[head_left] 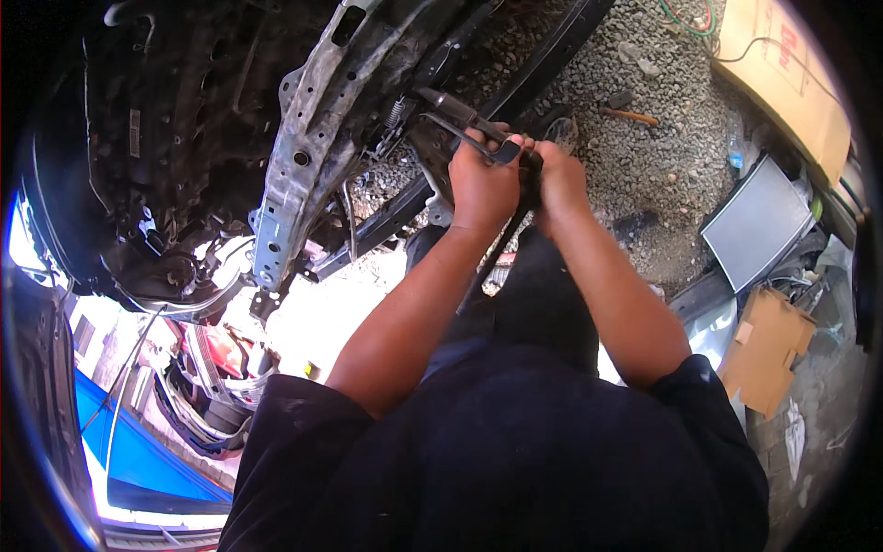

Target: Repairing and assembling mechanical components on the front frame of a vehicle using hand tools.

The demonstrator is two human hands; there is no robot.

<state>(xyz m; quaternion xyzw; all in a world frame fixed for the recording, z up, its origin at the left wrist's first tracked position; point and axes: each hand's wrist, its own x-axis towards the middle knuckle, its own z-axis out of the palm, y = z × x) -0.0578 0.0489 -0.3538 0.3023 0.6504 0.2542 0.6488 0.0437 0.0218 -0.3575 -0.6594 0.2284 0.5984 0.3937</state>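
Observation:
My left hand and my right hand are close together in front of me, fingers closed round a dark hand tool. The tool has a cylindrical metal barrel pointing to the far left and a thin bar alongside it; its exact kind I cannot make out. My hands hide its rear part. A dark hose or cable hangs below them. Left of the tool is the bare metal front crossmember of a car, with a coil spring near the barrel tip. The tip looks apart from the crossmember.
A dark beam runs diagonally past my hands. On the gravel lies a hammer with an orange handle. At right are a large cardboard box, a grey panel and flattened cardboard. Car parts lie lower left.

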